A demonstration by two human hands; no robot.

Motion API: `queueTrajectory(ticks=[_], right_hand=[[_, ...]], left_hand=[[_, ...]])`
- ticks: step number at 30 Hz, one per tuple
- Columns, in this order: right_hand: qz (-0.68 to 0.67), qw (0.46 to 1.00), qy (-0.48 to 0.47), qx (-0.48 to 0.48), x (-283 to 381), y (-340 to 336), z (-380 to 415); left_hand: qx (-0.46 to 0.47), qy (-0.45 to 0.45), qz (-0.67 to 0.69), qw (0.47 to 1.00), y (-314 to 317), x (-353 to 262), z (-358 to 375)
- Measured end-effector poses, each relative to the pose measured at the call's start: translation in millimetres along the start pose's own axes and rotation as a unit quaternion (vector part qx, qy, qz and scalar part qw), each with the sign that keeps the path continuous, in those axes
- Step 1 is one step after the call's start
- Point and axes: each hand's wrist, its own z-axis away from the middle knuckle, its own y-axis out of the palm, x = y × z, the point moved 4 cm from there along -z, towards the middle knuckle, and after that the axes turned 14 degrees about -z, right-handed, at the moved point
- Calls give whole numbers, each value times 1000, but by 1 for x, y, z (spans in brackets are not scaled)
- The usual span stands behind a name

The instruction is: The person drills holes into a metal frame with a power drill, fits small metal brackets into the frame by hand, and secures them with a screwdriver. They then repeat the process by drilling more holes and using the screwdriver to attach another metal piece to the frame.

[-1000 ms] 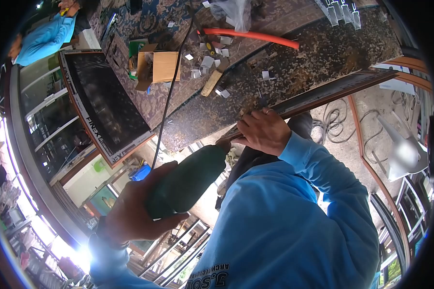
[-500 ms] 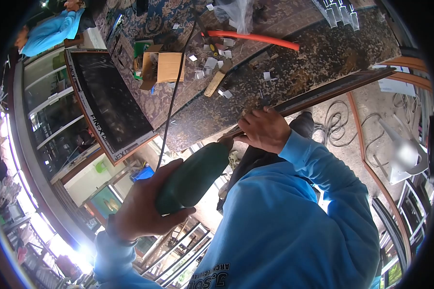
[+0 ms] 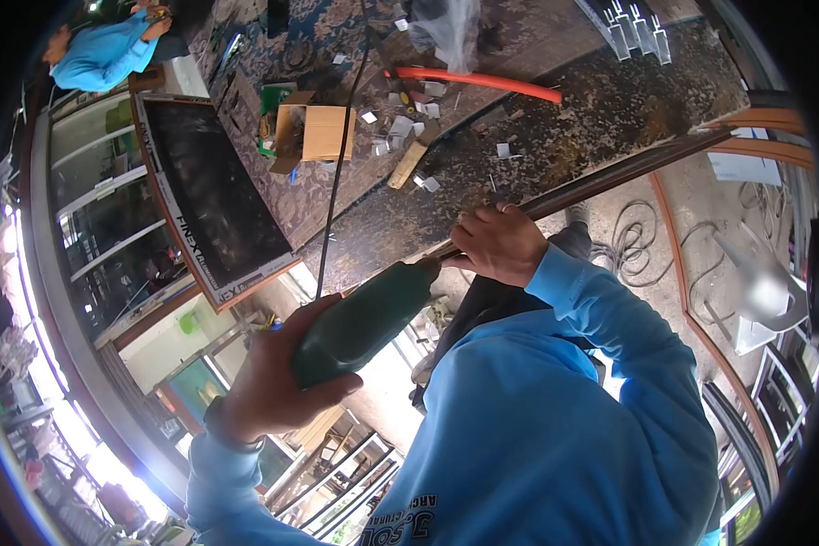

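A dark green corded tool [image 3: 364, 328] points up and to the right, with my left hand [image 3: 278, 378] wrapped round its rear end. Its front tip meets the fingers of my right hand [image 3: 500, 246], beside the near edge of the worn, speckled workbench [image 3: 591, 127]. My right hand is closed on a long dark brown bar [image 3: 610, 177] that runs along that edge to the right; the exact grip under the fingers is hidden. A black cord [image 3: 335, 182] rises from near the tool across the bench.
On the bench are an open cardboard box [image 3: 328, 132], a red-orange tube [image 3: 482, 79], a wooden piece [image 3: 408, 166], small metal bits and a plastic bag [image 3: 452, 32]. A framed black panel [image 3: 209, 173] stands left. Another person [image 3: 105, 55] is top left. Coiled cable [image 3: 632, 237] lies on the floor.
The view has shifted slightly. The tool and my left hand sit a little higher in the view; my right hand keeps nearly the same place. The other person's hand now shows near the top.
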Motion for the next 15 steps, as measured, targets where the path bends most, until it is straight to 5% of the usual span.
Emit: queueTrajectory(ticks=[7, 15], right_hand=[[6, 1000, -3, 22, 1, -1, -1], [7, 1000, -1, 24, 1, -1, -1]], left_hand=[[26, -7, -37, 999, -7, -27, -4], [2, 36, 15, 999, 2, 20, 3]])
